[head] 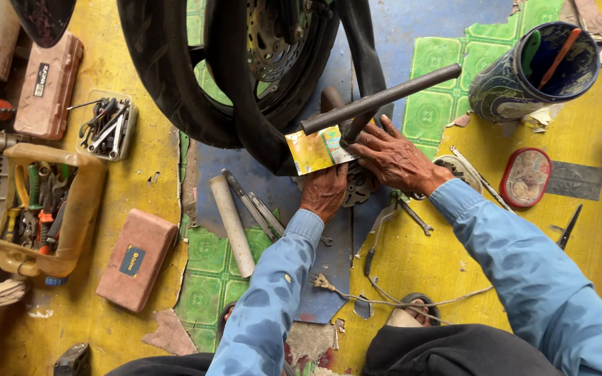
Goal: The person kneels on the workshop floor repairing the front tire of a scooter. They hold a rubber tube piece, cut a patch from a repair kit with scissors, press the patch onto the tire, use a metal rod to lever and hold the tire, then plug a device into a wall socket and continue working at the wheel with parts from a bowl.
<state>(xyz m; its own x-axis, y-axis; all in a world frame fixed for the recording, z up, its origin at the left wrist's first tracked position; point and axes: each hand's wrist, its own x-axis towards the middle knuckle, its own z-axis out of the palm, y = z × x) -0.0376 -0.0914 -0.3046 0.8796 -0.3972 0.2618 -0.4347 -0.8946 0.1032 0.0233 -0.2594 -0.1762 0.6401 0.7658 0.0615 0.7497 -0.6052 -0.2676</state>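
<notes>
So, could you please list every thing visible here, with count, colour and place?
tyre: one, black, top centre
inner tube: one, black, hanging in front of the tyre
metal bar: one, dark grey, above the hands
sandpaper piece: one, yellow-green, on the tube
white pipe: one, floor, centre
tool basket: one, tan, left
wrench tray: one, clear, upper left
cases: two, reddish-brown, left
patterned cup: one, blue, top right
left hand: on the paper's lower edge
right hand: fingers at the bar's foot
</notes>
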